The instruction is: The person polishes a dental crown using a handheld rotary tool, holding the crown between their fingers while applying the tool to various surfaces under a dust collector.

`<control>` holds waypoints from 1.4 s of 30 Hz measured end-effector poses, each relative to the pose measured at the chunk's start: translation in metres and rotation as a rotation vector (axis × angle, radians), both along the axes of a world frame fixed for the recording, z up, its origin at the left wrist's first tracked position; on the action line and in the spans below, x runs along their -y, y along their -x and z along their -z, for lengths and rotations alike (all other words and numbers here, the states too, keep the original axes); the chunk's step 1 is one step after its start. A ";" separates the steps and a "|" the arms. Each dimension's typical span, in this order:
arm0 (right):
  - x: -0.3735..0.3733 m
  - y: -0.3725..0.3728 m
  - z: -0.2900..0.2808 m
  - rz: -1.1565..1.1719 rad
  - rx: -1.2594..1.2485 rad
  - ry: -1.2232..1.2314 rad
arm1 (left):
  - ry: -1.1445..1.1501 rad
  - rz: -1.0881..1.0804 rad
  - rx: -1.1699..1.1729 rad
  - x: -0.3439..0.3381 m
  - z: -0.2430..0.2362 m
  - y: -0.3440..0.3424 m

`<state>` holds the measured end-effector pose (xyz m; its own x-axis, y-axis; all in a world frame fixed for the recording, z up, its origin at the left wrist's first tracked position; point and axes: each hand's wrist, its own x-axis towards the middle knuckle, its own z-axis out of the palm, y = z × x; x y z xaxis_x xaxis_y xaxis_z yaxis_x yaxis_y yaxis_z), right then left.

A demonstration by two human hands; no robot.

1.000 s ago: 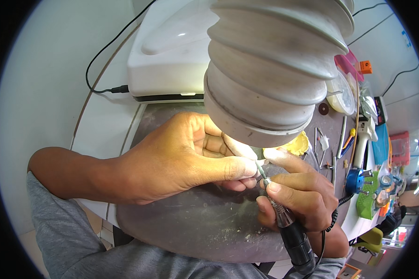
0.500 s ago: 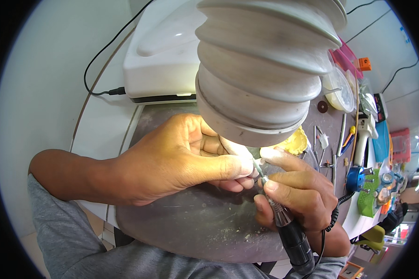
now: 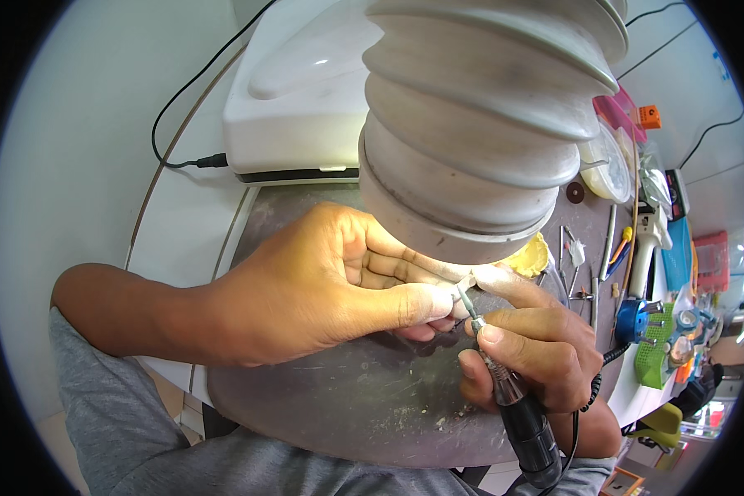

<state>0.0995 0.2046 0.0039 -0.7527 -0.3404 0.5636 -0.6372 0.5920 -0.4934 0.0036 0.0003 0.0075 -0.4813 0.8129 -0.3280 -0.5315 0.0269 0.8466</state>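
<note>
My left hand (image 3: 302,298) is pinched on a small white piece (image 3: 464,283) at its fingertips, which are dusted white. My right hand (image 3: 546,351) grips a black and silver rotary handpiece (image 3: 521,422), its thin grey-green bit (image 3: 470,302) touching or very near the piece. A ribbed grey hose nozzle (image 3: 463,165) hangs just above both hands, hiding part of the area behind them. Right of the nozzle's rim lies a yellow plaster-like object (image 3: 527,256). Both hands work over a dusty grey mat (image 3: 322,413).
A white machine (image 3: 289,132) with a black cable stands at the back left. Along the right are metal hand tools (image 3: 574,256), a plastic tub (image 3: 608,174), a blue clamp-like tool (image 3: 632,321), a green perforated tray (image 3: 655,364) and pink containers (image 3: 709,260).
My left fingertips have moved slightly right and uncurled a little, with the white piece now further right. The bit has shifted slightly right along with my right hand.
</note>
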 end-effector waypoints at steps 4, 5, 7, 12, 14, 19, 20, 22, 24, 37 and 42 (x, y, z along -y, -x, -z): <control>-0.001 0.002 0.000 -0.009 -0.007 -0.011 | 0.002 -0.001 -0.010 0.001 0.001 0.000; -0.001 0.003 0.000 -0.015 -0.006 -0.011 | 0.001 -0.005 -0.008 0.001 0.002 0.000; -0.001 0.002 -0.001 -0.022 -0.005 -0.020 | -0.013 -0.004 0.014 0.001 0.001 0.000; -0.001 0.001 0.000 -0.011 0.018 -0.012 | -0.005 0.012 0.036 0.001 -0.001 0.001; -0.001 0.003 0.000 -0.024 0.018 -0.008 | 0.004 0.000 0.046 0.002 0.000 0.000; -0.001 0.003 -0.003 -0.037 0.022 -0.035 | 0.014 -0.009 0.017 0.001 0.001 -0.001; -0.001 0.003 -0.002 -0.032 0.020 -0.031 | 0.017 -0.007 0.016 0.001 0.001 0.000; -0.001 0.003 0.000 -0.023 0.014 -0.023 | 0.022 -0.001 0.033 0.001 0.001 0.001; -0.001 0.002 0.002 -0.014 0.012 -0.003 | 0.023 0.003 0.036 0.001 0.000 0.001; -0.002 0.002 0.000 -0.009 0.013 -0.013 | 0.016 0.003 0.043 0.001 -0.002 0.000; -0.001 0.004 -0.001 -0.018 0.006 -0.026 | 0.007 -0.006 0.038 0.001 0.000 -0.001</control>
